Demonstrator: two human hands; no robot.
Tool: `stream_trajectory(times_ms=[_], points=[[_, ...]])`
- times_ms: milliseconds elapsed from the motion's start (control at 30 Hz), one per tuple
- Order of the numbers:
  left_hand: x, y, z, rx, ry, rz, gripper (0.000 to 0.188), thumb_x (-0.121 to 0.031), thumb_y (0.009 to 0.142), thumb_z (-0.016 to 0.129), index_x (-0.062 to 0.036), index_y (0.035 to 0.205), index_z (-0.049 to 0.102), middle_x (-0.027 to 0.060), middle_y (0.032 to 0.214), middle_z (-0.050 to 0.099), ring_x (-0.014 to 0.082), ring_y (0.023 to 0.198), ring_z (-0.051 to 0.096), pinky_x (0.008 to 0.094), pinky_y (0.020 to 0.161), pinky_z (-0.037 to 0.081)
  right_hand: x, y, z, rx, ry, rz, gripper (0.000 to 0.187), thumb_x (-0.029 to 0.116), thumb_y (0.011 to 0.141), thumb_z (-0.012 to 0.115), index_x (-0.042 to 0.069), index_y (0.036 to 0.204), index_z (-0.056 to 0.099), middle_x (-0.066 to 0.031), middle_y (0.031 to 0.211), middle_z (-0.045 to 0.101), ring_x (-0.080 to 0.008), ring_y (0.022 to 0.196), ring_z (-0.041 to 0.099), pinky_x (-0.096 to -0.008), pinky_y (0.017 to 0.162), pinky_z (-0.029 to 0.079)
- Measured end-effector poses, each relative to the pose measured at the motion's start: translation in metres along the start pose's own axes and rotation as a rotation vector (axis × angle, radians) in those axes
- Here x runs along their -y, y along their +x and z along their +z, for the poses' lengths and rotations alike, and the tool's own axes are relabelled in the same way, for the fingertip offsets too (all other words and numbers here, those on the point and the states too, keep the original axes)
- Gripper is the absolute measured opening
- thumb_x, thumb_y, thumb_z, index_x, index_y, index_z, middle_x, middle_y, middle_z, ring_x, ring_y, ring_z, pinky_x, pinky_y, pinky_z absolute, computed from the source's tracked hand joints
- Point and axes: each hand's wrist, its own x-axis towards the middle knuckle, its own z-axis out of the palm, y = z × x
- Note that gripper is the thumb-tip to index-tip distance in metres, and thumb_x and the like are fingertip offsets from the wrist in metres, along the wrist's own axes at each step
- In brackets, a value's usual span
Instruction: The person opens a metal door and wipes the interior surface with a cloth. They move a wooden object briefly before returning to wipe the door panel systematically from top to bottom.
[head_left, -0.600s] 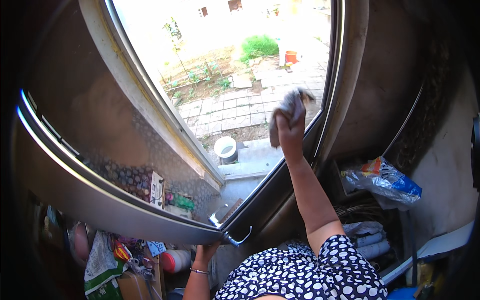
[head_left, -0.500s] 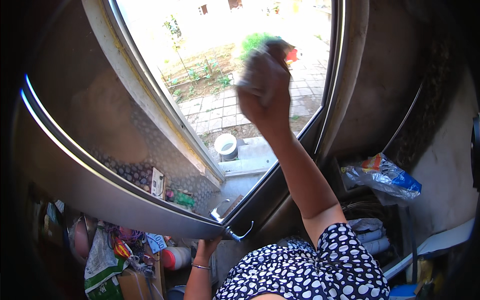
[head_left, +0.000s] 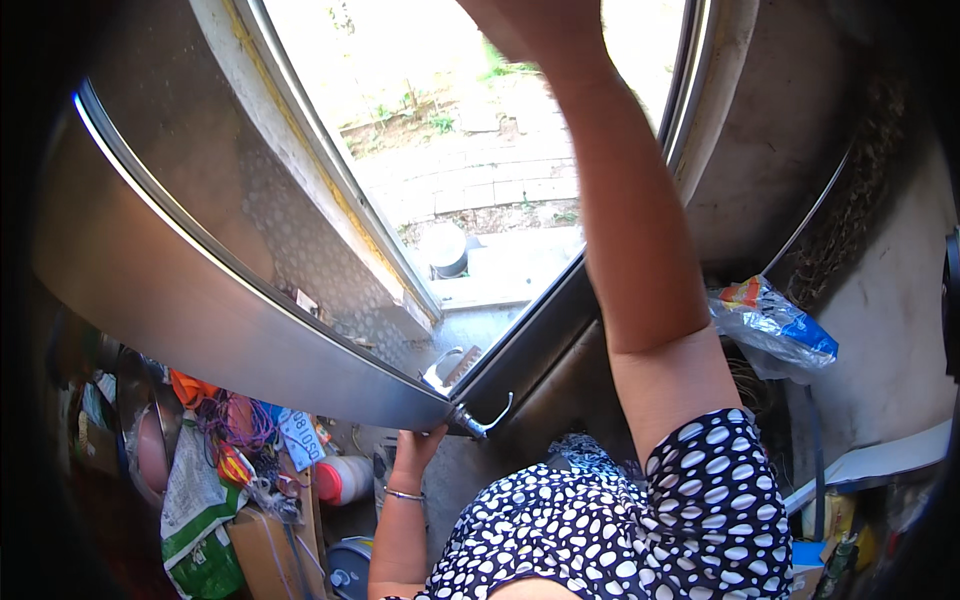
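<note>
My left hand (head_left: 421, 450) is closed at the lower edge of a metal door (head_left: 260, 345), just left of its lever handle (head_left: 487, 422). Some of its fingers are hidden behind that edge. My right hand (head_left: 535, 25) is raised high in front of the bright opening (head_left: 480, 170) and cut off by the picture's top. Its fingers are out of the picture, so whatever it holds does not show. The right forearm crosses the opening's right side. A second lever (head_left: 443, 372) shows on the door's far side.
Outside are paving, soil, plants and a white bucket (head_left: 443, 249) by a step. Lower left are a red-lidded jar (head_left: 342, 480), a cardboard box (head_left: 265, 555), a green-white sack (head_left: 198, 520) and purple cord (head_left: 235, 420). A shiny plastic bag (head_left: 775, 325) lies at the right.
My right hand has gone up, from in front of the opening to the picture's top edge; a greyish, blurred thing seen in it before is out of view. The left hand stays at the door.
</note>
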Motion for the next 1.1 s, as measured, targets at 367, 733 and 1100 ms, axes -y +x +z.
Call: stream_trajectory(times_ms=[367,733,1100], points=[[0.004,-0.024,-0.021,-0.026,0.137,-0.149,0.038,0.007,0.072,0.070,-0.0038,0.106,0.059,0.0051,0.096,0.063,0.0139,0.085,0.060,0.0280,0.073,0.050,-0.092,-0.324,-0.107,-0.122,-0.089,1.129,0.056,0.018,0.086,0.056,-0.003,0.133,0.034,-0.0174,0.127,0.047,-0.0264,0.118,0.046,-0.0347,0.100,0.035],[0.002,-0.020,-0.024,-0.037,0.201,-0.216,0.030,-0.004,0.075,0.071,-0.0052,0.104,0.062,0.0043,0.095,0.063,0.0156,0.088,0.058,0.0311,0.080,0.047,-0.024,-0.320,-0.082,0.013,-0.005,0.746,0.056,0.017,0.079,0.065,-0.001,0.126,0.039,-0.0195,0.130,0.041,-0.0330,0.120,0.042,-0.0406,0.103,0.029],[0.027,-0.025,-0.032,-0.063,0.169,-0.181,0.033,-0.001,0.072,0.073,-0.0045,0.103,0.063,0.0033,0.095,0.064,0.0147,0.087,0.059,0.0294,0.077,0.048,0.085,-0.124,0.033,0.180,0.175,-0.368,0.030,0.023,0.074,0.060,0.017,0.103,0.062,-0.0056,0.110,0.059,-0.0273,0.119,0.046,-0.0494,0.093,0.044]])
